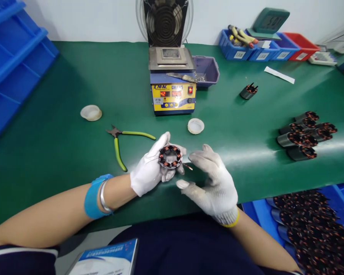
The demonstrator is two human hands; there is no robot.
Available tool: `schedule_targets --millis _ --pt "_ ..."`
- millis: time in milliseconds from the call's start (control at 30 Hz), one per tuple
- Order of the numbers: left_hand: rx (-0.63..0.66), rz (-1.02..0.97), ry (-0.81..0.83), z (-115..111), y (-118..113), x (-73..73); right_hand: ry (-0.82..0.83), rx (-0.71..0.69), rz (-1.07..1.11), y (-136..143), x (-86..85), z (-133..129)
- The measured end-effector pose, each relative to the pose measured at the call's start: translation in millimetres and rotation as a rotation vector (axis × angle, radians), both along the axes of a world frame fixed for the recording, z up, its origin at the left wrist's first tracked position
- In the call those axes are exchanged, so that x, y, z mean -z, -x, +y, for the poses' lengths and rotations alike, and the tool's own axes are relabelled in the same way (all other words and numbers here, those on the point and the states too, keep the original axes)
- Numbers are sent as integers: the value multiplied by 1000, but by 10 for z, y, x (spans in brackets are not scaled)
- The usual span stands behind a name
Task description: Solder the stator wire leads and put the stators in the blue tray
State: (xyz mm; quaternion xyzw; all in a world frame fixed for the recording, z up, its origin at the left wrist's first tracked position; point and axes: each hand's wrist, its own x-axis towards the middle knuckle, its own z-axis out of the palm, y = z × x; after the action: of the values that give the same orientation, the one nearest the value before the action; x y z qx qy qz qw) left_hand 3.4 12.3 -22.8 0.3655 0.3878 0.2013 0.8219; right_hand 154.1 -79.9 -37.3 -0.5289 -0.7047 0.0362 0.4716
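Note:
My left hand (151, 169), in a white glove, grips a motor stator (171, 149) with its ring of copper windings turned up towards me. A short lead wire with a copper-coloured tip (189, 167) sticks out of the stator to the right. Just right of it, my right hand (215, 183), gloved too, has its thumb and fingers apart with nothing between them. Left of my hands lie side cutters (116, 132) with green handles, jaws spread. A small white cap (195, 126) sits beyond my right hand.
A yellow-and-blue heated unit (173, 93) with red digits stands behind, a fan above it. Another white dish (91, 113) is left. Several stators (296, 139) stand right; one (249, 91) lies farther back. A blue crate (260, 214) holds many more. Parts bins (239, 53) line the back.

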Motion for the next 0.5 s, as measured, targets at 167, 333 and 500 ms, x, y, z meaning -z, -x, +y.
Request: schedule_targets --millis 167,333,500 --pt "-89 -41 72 31 26 -80 -19 -12 16 -21 -40 -15" --pt "252 -61 85 80 180 -109 79 -28 12 -92 -280 57" --pt "146 -123 -192 186 290 -215 8 -16 -193 -189 -625 156"
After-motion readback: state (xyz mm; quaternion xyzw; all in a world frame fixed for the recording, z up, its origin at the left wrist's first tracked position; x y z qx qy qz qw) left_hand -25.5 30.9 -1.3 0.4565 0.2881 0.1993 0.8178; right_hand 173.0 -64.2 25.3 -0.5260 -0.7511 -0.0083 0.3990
